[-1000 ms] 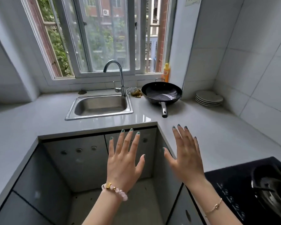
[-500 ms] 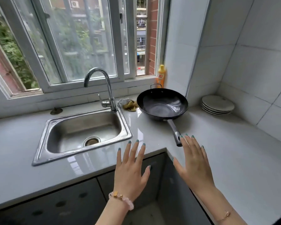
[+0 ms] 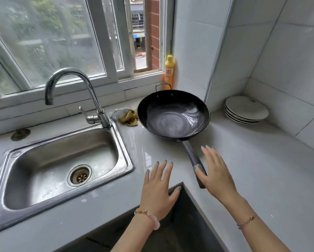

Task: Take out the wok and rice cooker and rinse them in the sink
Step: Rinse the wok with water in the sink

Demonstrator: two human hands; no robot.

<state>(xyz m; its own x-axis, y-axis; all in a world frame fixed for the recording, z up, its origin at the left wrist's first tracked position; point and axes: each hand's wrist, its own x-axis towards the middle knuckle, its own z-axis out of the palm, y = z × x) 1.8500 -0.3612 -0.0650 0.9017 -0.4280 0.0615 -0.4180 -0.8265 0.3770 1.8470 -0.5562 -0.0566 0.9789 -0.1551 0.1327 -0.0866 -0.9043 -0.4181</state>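
Black wok (image 3: 173, 115), steel-grey sink (image 3: 61, 166), yellow-orange bottle (image 3: 169, 71), white plates (image 3: 246, 109), teal nails.

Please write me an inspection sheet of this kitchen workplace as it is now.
Surface: grey countertop, glossy.
Job's things: wok upright on the countertop, right of the sink, handle toward the person; rice cooker not in view.
Clutter: yellow cloth between tap and wok; yellow bottle behind wok; stack of plates in the corner.
Hands: left hand open over the counter edge; right hand open at the wok handle, not gripping.
Cables: nothing seen.
Surroundings: window, white tiled walls.
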